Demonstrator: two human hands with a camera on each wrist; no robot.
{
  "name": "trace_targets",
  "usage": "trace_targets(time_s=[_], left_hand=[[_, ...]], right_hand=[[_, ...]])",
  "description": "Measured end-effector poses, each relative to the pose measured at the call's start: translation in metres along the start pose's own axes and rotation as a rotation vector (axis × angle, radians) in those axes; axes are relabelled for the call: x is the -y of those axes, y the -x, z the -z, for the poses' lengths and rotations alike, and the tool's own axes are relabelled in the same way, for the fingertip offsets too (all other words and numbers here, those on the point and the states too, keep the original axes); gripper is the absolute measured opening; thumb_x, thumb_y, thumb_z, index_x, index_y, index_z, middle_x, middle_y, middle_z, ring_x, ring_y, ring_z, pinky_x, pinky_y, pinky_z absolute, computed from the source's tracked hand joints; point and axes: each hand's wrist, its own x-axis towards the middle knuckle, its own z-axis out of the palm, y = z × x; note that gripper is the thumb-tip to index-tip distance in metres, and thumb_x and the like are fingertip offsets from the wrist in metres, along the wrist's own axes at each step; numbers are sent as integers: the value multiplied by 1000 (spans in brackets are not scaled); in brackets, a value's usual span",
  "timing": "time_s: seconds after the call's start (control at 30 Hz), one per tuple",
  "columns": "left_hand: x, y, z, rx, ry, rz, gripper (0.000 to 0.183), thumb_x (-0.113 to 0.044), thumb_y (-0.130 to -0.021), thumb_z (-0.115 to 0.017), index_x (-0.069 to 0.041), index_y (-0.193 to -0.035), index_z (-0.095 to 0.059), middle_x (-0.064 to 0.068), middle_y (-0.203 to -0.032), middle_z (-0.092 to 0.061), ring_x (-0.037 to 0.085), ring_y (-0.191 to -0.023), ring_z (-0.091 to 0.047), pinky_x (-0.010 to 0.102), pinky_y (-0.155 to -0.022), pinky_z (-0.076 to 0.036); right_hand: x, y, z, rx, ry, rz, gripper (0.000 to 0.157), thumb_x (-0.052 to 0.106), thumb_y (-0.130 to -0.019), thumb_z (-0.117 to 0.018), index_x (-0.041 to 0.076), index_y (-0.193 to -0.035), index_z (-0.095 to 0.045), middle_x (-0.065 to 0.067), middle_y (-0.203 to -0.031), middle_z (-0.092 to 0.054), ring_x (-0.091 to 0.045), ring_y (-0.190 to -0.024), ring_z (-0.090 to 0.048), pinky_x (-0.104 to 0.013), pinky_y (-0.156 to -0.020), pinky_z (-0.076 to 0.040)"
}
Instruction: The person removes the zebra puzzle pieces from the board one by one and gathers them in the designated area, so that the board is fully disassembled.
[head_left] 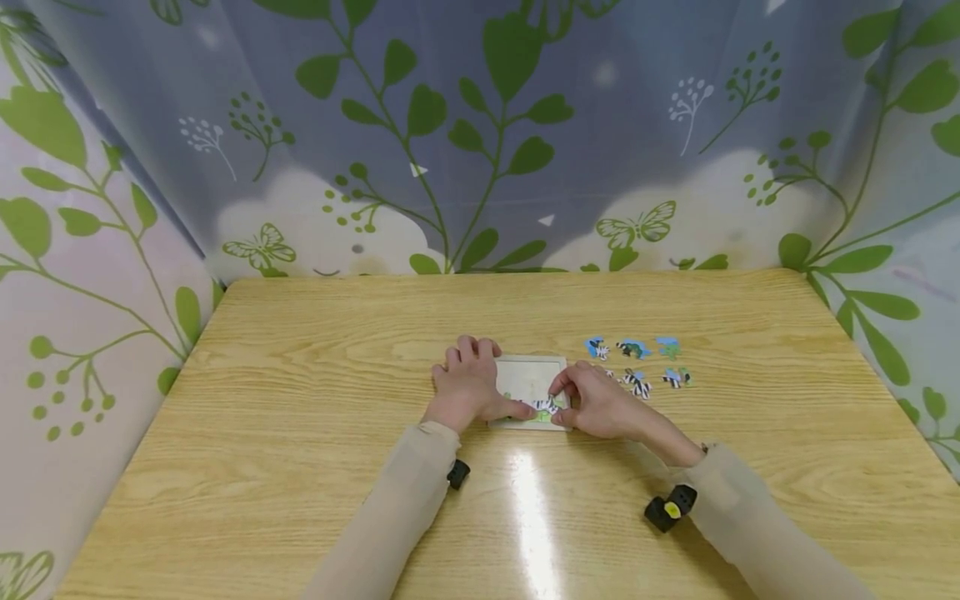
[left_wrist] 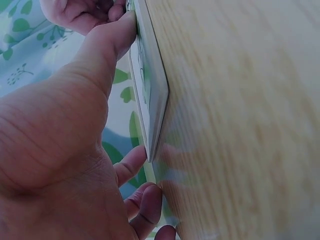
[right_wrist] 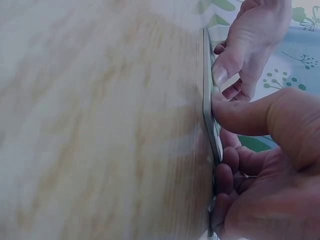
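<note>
A small white-rimmed puzzle tray (head_left: 532,359) lies flat on the table, with zebra-striped and green puzzle pieces (head_left: 542,408) along its lower part. My left hand (head_left: 467,390) spans the tray's left side, its fingers spread beyond the edge and its straight thumb pressing on the pieces. At the lower right corner, my right hand (head_left: 600,404) pinches a striped puzzle piece (head_left: 553,402) between thumb and index finger. In the right wrist view the thumb (right_wrist: 235,116) lies over the tray's edge. The fingers hide much of the pinched piece.
Several loose puzzle pieces (head_left: 636,382), blue, green and black-and-white, lie right of the tray, some partly behind my right hand. The wooden table (head_left: 315,358) meets a leaf-patterned curtain (head_left: 465,192) at its back and sides.
</note>
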Motion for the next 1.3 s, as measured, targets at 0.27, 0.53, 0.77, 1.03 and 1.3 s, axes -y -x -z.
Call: trace_targets(time_s=[0.27,0.53,0.77,1.03,1.3], left_hand=[[2,-3,-1,6,8,-4,103,-75,-67,-82,-19,-143,-38,15,-145,-33,35,-123,-37,57,-104,-38],[-1,5,3,-10,12,-15,101,-73,-68,-82,-18,-141,-40,16,-144,-35,35,-122,-39,56,-102,-39],[-1,5,5,-9,20,-15,101,-72,-69,-82,-18,-143,-40,15,-146,-34,35,-125,-37,56,-103,-37],[-1,5,5,-5,21,-18,102,-72,-68,-83,-18,-143,-39,15,-146,-34,34,-124,-37,56,-103,-38],[0,4,4,2,-6,-15,103,-75,-68,-81,-19,-144,-38,15,-147,-34,34,-124,-38,55,-103,-38]], right_hand=[[-2,2,3,6,-44,35,27,12,-87,-80,6,-109,-65,-8,-98,-55,-20,-90,-48,-33,-80,-41],[1,1,3,-1,18,48,26,13,-87,-80,5,-106,-65,-8,-96,-55,-19,-88,-48,-33,-80,-40],[6,2,2,-10,-52,14,25,8,-87,-78,4,-105,-61,-8,-96,-61,-18,-87,-54,-32,-79,-46],[-4,6,1,-28,-157,69,16,2,-91,-71,6,-104,-62,-6,-91,-62,-16,-82,-55,-26,-72,-46],[-8,12,3,-95,-282,63,12,3,-95,-67,4,-106,-65,-10,-88,-68,-15,-77,-59,-25,-64,-46]])
